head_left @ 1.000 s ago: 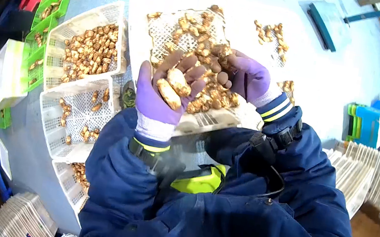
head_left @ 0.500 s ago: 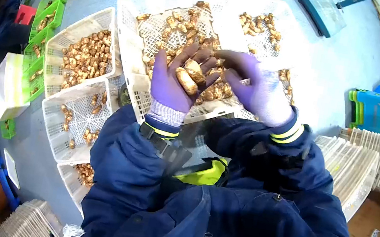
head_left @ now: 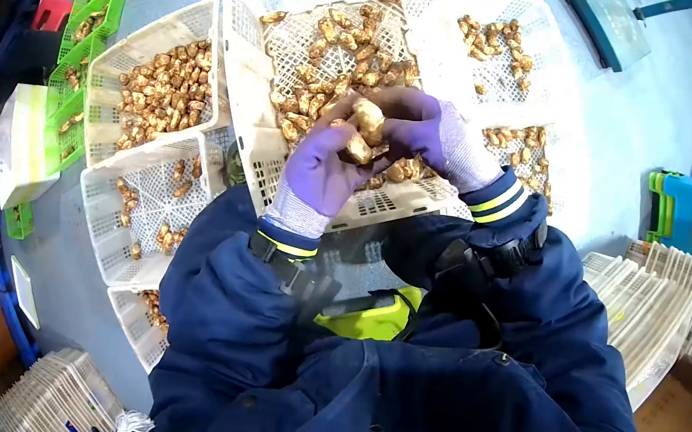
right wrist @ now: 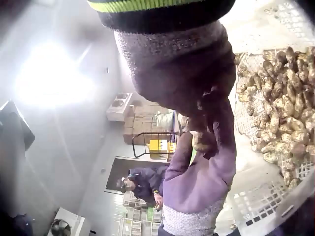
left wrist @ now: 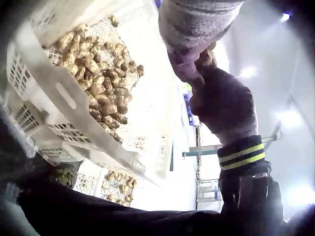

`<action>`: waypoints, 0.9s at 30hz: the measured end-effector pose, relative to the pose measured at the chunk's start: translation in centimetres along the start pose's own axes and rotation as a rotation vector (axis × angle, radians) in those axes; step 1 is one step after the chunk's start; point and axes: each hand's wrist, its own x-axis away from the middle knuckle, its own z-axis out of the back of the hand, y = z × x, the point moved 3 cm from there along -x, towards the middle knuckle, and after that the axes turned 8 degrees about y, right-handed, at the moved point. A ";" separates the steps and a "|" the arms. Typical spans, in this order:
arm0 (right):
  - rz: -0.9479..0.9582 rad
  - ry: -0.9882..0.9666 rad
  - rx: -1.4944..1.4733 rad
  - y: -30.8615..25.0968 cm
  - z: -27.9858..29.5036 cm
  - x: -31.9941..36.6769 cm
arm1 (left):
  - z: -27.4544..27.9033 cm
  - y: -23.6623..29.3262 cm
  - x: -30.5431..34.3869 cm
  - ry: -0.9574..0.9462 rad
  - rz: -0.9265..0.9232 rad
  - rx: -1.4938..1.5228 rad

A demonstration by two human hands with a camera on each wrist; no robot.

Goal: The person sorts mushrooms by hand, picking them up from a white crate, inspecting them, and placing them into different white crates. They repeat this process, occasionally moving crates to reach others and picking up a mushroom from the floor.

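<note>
Both hands wear purple gloves with pale cuffs and meet over the near part of a large white crate point(head_left: 245, 121). My left hand point(head_left: 322, 166) holds two brown-and-cream mushrooms, its fingers curled about them. The upper mushroom point(head_left: 368, 119) is pinched by my right hand point(head_left: 433, 134), thumb and fingers at its side. The lower mushroom point(head_left: 357, 148) lies against the left fingers. In the left wrist view a bit of mushroom point(left wrist: 206, 59) shows between the gloves; the right wrist view also shows a mushroom point(right wrist: 202, 141) there. Many loose mushrooms point(head_left: 340, 32) lie in the crate below.
On the left stand white crates with mushrooms, one well filled point(head_left: 166, 90) and one sparse point(head_left: 148, 206). Another crate point(head_left: 526, 13) with some mushrooms is at the right. Green baskets point(head_left: 106, 11) line the far left, near another person point(head_left: 19, 33). Stacked crates point(head_left: 641, 311) stand right.
The right hand has come down and left onto the mushrooms in the left hand, after being apart half a second ago. The left palm, open before, now has its fingers curled in.
</note>
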 end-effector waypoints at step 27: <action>0.012 0.059 1.107 3.3 6.5 -1.9 | 3.6 2.9 -0.2 0.298 -0.186 -0.074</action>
